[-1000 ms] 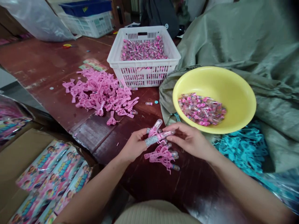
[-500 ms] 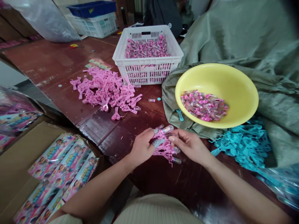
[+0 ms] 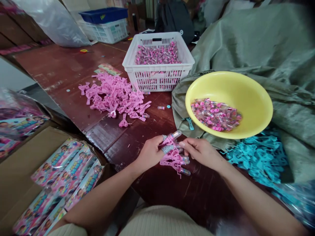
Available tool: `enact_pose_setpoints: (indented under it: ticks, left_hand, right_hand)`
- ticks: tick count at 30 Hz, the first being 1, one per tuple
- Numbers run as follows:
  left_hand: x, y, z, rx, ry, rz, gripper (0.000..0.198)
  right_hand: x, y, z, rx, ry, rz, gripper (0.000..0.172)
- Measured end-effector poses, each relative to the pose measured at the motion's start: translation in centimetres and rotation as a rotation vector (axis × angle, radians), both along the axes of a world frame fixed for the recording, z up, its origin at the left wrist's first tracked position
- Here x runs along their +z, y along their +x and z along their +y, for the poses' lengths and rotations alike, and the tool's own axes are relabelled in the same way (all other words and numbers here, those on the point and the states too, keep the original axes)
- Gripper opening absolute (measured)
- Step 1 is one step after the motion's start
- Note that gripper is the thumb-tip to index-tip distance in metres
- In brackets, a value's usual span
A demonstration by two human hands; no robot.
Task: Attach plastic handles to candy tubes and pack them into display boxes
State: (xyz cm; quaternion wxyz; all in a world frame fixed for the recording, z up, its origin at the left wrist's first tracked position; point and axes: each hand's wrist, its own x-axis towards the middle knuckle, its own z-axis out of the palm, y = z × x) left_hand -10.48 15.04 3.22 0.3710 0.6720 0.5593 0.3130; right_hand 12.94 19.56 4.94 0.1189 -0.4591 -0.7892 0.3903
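My left hand (image 3: pixel 152 151) is closed round a pink plastic piece (image 3: pixel 168 140) that has a clear capped tube (image 3: pixel 176 134) at its end. Grey tape seems to wrap some of its fingers. My right hand (image 3: pixel 198 150) pinches at a tube beside it, its thumb and forefinger pressed together; the tube is mostly hidden by the fingers. Just below the hands, several more pink pieces (image 3: pixel 172 161) with filled tubes (image 3: pixel 185 171) attached lie on the dark red table (image 3: pixel 118 141).
Beyond the hands lies a heap of pink pieces (image 3: pixel 115 93). A white crate (image 3: pixel 158 68) and a yellow basin (image 3: pixel 256 105) hold pink-capped tubes. Turquoise pieces (image 3: pixel 261 157) are piled at right. An open carton (image 3: pixel 22 157) of printed packs stands at left, scissors (image 3: pixel 84 51) farther back.
My right hand has drawn slightly closer to the tubes, its fingers now pinched more tightly. My left hand keeps its hold. The whole view has shifted slightly.
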Motion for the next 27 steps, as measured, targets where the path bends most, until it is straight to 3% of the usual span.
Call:
enact_pose_setpoints:
  ticks: [2,6,8,10,12,16,18,21,24,27]
  left_hand:
    - [-0.9,0.0,0.2,-0.002,-0.020,0.120,0.020]
    - [-2.2,-0.3,0.7,-0.036,0.048,0.387,0.048]
    - [-2.3,-0.9,1.3,-0.041,0.124,0.458,0.050]
    - [-2.0,-2.4,2.3,0.002,0.180,0.494,0.037]
    - [-1.5,-4.8,3.8,0.119,0.197,0.536,0.027]
    - [-1.2,-11.4,7.1,0.639,0.015,0.543,0.034]
    - [-1.5,-14.4,8.0,0.766,-0.098,0.468,0.035]
    - [-1.9,-16.8,7.8,0.737,-0.182,0.319,0.021]
    - [-1.8,-16.1,6.1,0.668,-0.192,0.084,0.023]
    - [-1.0,-13.2,3.9,0.600,-0.215,-0.210,0.043]
  right_hand:
    - [0.0,-0.1,1.1,-0.038,0.065,-0.115,0.050]
    - [-0.6,-2.1,5.7,-0.186,0.388,-0.108,0.041]
    - [-1.6,-4.6,8.9,-0.126,0.479,-0.098,0.037]
    - [-3.0,-7.7,12.1,-0.036,0.504,-0.107,0.036]
    - [-4.5,-10.6,14.9,0.005,0.498,-0.118,0.038]
    - [-7.1,-14.2,18.3,0.020,0.436,-0.147,0.035]
    - [-7.8,-14.7,18.7,0.015,0.390,-0.155,0.032]
    - [-7.9,-13.8,17.4,0.023,0.337,-0.118,0.033]
    - [-7.2,-12.0,14.1,0.075,0.286,0.016,0.032]
    - [-6.1,-10.8,9.8,0.125,0.004,0.417,0.026]
